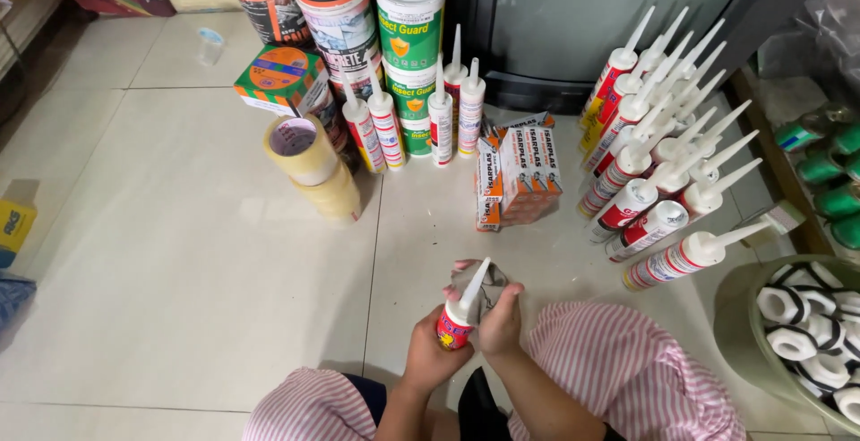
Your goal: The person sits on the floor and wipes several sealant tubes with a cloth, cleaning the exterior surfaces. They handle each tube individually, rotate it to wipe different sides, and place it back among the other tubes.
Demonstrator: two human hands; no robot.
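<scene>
A pale tiled floor point(179, 253) is filling most of the frame, with a dark cabinet point(573, 20) rising at the upper centre. Stacked round tins point(336, 11) and a green-and-white can point(410, 24) are standing at the top centre, and a slanting row of sealant cartridges point(658, 136) with white nozzles is leaning along the right side. A green bowl point(743, 333) of white plastic fittings point(811, 329) is being cut off by the lower right edge. Small orange-and-white boxes point(518, 177) are sitting in the middle, and rolls of clear tape point(309, 159) are piled left of centre.

At the bottom centre, between knees in pink-striped cloth point(627, 374), both forearms are coming up from the lower edge. The left hand point(430, 356) is curling around the lower body of a red-and-white sealant tube point(459, 320), fingers clenched on it, so the tube is standing upright with its white nozzle tilting to the upper right. The right hand point(500, 320) is pressing against the tube's upper right side, fingers folded over a crumpled grey wrapper point(488, 281) just behind the nozzle. Whether those fingers are also gripping the tube is hard to tell. The tube's base is being hidden inside the left palm.
</scene>
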